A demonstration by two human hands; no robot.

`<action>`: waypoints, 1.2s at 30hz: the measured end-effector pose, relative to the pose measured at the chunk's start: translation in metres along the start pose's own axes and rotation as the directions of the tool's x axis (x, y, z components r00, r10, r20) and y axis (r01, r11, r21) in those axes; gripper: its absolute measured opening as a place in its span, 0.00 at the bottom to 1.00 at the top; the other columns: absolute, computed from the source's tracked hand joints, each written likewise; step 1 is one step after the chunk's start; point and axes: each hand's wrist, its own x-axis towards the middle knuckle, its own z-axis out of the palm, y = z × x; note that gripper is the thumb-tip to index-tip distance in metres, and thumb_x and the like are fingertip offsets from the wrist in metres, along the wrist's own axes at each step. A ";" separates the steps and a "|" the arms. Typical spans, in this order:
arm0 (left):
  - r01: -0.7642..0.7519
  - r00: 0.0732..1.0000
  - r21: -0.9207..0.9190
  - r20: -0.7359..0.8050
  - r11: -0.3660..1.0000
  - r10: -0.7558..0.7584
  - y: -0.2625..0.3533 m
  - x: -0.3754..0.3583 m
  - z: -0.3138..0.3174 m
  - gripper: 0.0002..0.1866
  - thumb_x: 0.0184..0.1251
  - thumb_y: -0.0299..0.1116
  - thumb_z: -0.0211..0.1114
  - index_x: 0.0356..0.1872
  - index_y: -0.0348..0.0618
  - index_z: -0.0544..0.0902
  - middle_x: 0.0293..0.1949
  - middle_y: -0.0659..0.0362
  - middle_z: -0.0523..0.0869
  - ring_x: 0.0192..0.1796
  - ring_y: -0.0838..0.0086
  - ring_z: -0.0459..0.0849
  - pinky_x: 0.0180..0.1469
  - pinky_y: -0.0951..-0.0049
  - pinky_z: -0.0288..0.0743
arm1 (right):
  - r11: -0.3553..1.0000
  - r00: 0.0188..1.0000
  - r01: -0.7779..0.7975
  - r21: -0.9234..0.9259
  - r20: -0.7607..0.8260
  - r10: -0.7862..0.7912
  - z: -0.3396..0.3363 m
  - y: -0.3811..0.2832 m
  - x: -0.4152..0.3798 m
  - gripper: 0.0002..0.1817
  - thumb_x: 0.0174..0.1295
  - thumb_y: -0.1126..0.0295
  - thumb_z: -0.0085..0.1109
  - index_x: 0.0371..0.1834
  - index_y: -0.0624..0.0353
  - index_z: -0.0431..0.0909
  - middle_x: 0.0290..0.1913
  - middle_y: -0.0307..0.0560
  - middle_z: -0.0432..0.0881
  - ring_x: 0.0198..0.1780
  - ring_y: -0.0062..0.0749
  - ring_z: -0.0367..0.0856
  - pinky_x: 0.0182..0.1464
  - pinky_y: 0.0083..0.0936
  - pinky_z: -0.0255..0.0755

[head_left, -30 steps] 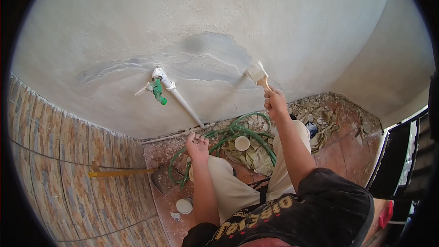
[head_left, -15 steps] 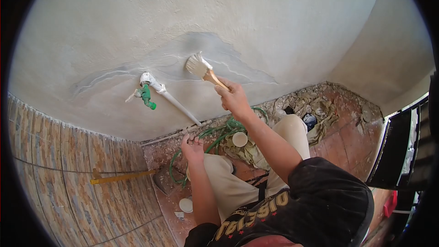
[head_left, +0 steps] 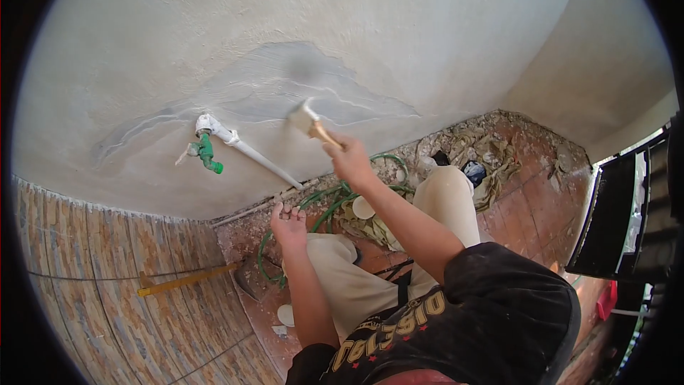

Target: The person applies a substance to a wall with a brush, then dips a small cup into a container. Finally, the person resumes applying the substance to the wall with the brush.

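Observation:
My right hand grips the wooden handle of a wide paintbrush, whose whitish bristles, slightly blurred, are at the wall by the lower part of a grey patch. To the left of the brush, a green tap on a white pipe sticks out from the wall. Palm up, with its fingers apart and slightly curled, my left hand holds nothing. It is above my leg, near the green hose.
Crumpled cloths and debris lie along the wall's foot on reddish floor tiles. A white cup is beside the hose. At the left, a yellow bar is near the stone-patterned surface. A black frame stands at the right.
The brush in my right hand has moved down the wall, from the grey patch's middle toward its lower edge. The camera view has shifted slightly. My left hand remains open.

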 end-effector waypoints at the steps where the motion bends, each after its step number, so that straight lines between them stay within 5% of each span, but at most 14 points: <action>1: 0.005 1.000 -0.006 0.002 1.000 -0.005 -0.001 0.000 0.001 0.07 0.61 0.33 0.60 0.34 0.50 0.70 0.27 0.64 0.68 0.28 0.76 0.66 0.31 0.72 0.62 | 1.000 1.000 -0.014 0.001 0.000 0.014 0.000 -0.005 -0.005 0.21 0.61 0.70 0.54 0.58 0.66 0.72 0.18 0.32 0.64 0.15 0.16 0.60 0.16 0.19 0.57; 3: -0.009 1.000 -0.004 -0.009 1.000 0.009 0.003 -0.005 0.000 0.07 0.60 0.33 0.60 0.34 0.49 0.69 0.27 0.65 0.68 0.28 0.75 0.66 0.31 0.72 0.62 | 0.949 0.975 -0.210 0.234 0.127 0.185 0.008 -0.014 -0.006 0.22 0.61 0.70 0.54 0.59 0.66 0.71 0.19 0.31 0.63 0.15 0.15 0.58 0.16 0.17 0.56; 5: -0.043 0.998 -0.015 -0.037 0.999 0.042 0.006 -0.012 0.000 0.07 0.60 0.32 0.60 0.32 0.49 0.68 0.27 0.64 0.68 0.27 0.75 0.66 0.31 0.72 0.62 | 0.853 0.953 -0.248 0.458 -0.044 0.301 -0.014 0.026 0.015 0.21 0.62 0.71 0.52 0.59 0.65 0.70 0.19 0.31 0.61 0.14 0.14 0.55 0.16 0.16 0.53; 7: -0.052 0.998 -0.040 -0.041 0.998 0.050 0.008 -0.011 0.000 0.08 0.60 0.32 0.60 0.31 0.48 0.68 0.26 0.64 0.68 0.27 0.75 0.66 0.30 0.72 0.62 | 0.844 0.891 -0.271 0.462 -0.212 0.402 -0.043 0.065 0.022 0.20 0.60 0.73 0.51 0.56 0.67 0.73 0.19 0.35 0.66 0.15 0.20 0.65 0.15 0.21 0.58; 12: -0.016 1.000 -0.037 0.018 0.999 0.016 0.002 -0.002 0.000 0.07 0.59 0.32 0.60 0.32 0.49 0.68 0.26 0.65 0.68 0.27 0.75 0.67 0.32 0.72 0.63 | 0.865 0.810 -0.263 0.427 -0.389 0.439 -0.039 0.078 0.024 0.19 0.61 0.76 0.49 0.57 0.66 0.71 0.20 0.31 0.61 0.14 0.15 0.55 0.14 0.18 0.52; 17: -0.057 0.998 -0.004 0.040 0.998 0.057 0.004 -0.008 0.000 0.07 0.60 0.32 0.59 0.32 0.46 0.68 0.26 0.64 0.68 0.27 0.75 0.66 0.30 0.72 0.63 | 0.984 0.991 -0.093 0.152 -0.078 0.106 0.075 -0.017 -0.002 0.21 0.61 0.72 0.51 0.59 0.64 0.71 0.20 0.32 0.66 0.15 0.16 0.61 0.15 0.19 0.56; 18: -0.040 0.999 -0.034 0.034 0.999 0.041 0.002 -0.001 -0.006 0.07 0.60 0.32 0.58 0.32 0.46 0.68 0.26 0.64 0.68 0.27 0.75 0.66 0.30 0.71 0.63 | 1.000 1.000 0.019 -0.011 0.007 -0.019 0.090 -0.022 -0.008 0.21 0.61 0.71 0.51 0.59 0.64 0.71 0.20 0.32 0.67 0.16 0.16 0.62 0.15 0.19 0.56; 21: -0.038 0.999 -0.053 0.023 0.998 0.039 0.002 -0.001 -0.007 0.06 0.60 0.31 0.58 0.31 0.46 0.68 0.26 0.64 0.68 0.26 0.75 0.66 0.30 0.71 0.64 | 0.973 0.966 0.229 0.025 0.116 -0.231 0.107 -0.049 -0.015 0.22 0.61 0.71 0.52 0.59 0.63 0.71 0.20 0.32 0.68 0.16 0.13 0.61 0.16 0.16 0.56; 23: -0.042 0.999 -0.054 0.017 0.998 0.043 0.005 -0.002 -0.009 0.06 0.60 0.31 0.58 0.31 0.46 0.68 0.25 0.64 0.67 0.26 0.75 0.66 0.30 0.71 0.64 | 0.939 0.983 -0.150 0.310 0.152 0.106 0.088 -0.049 -0.010 0.21 0.61 0.72 0.54 0.59 0.64 0.71 0.21 0.31 0.66 0.17 0.12 0.60 0.16 0.15 0.54; 26: -0.033 0.999 -0.029 0.018 0.999 0.033 0.004 0.001 -0.007 0.06 0.58 0.32 0.60 0.32 0.50 0.70 0.27 0.65 0.69 0.28 0.75 0.68 0.32 0.71 0.63 | 0.865 0.961 -0.257 0.431 0.018 0.277 0.023 0.018 0.009 0.21 0.61 0.72 0.53 0.58 0.66 0.70 0.23 0.31 0.63 0.16 0.13 0.54 0.15 0.15 0.52; 29: 0.015 0.998 -0.081 0.065 0.997 -0.010 0.003 -0.002 -0.005 0.07 0.58 0.32 0.60 0.32 0.50 0.70 0.27 0.66 0.69 0.27 0.75 0.68 0.32 0.71 0.62 | 0.921 0.816 -0.169 0.350 -0.475 0.330 -0.042 0.077 -0.004 0.17 0.62 0.73 0.50 0.55 0.63 0.74 0.21 0.33 0.63 0.13 0.16 0.56 0.13 0.18 0.52; 30: 0.002 0.997 -0.066 0.076 0.998 0.003 0.003 -0.004 -0.003 0.07 0.58 0.32 0.60 0.32 0.50 0.70 0.27 0.66 0.69 0.28 0.75 0.68 0.32 0.71 0.62 | 0.926 0.816 -0.174 0.334 -0.478 0.325 -0.054 0.086 -0.002 0.17 0.62 0.73 0.50 0.55 0.63 0.74 0.21 0.33 0.63 0.13 0.16 0.56 0.13 0.18 0.52; 33: -0.017 0.995 -0.048 0.099 0.999 0.022 0.003 -0.004 0.003 0.07 0.59 0.33 0.60 0.33 0.50 0.70 0.27 0.66 0.69 0.28 0.75 0.68 0.32 0.71 0.63 | 0.886 0.807 -0.385 0.257 -0.372 0.459 -0.049 0.072 0.008 0.17 0.61 0.75 0.48 0.52 0.63 0.76 0.21 0.34 0.64 0.13 0.19 0.57 0.13 0.20 0.54; 36: -0.025 0.995 -0.042 0.099 0.999 0.029 0.000 -0.002 -0.001 0.07 0.59 0.33 0.60 0.33 0.49 0.70 0.26 0.66 0.69 0.27 0.75 0.68 0.32 0.71 0.63 | 0.931 0.968 -0.243 0.274 0.003 0.251 0.037 -0.021 0.004 0.21 0.60 0.74 0.51 0.58 0.65 0.71 0.22 0.32 0.63 0.14 0.15 0.56 0.15 0.18 0.55</action>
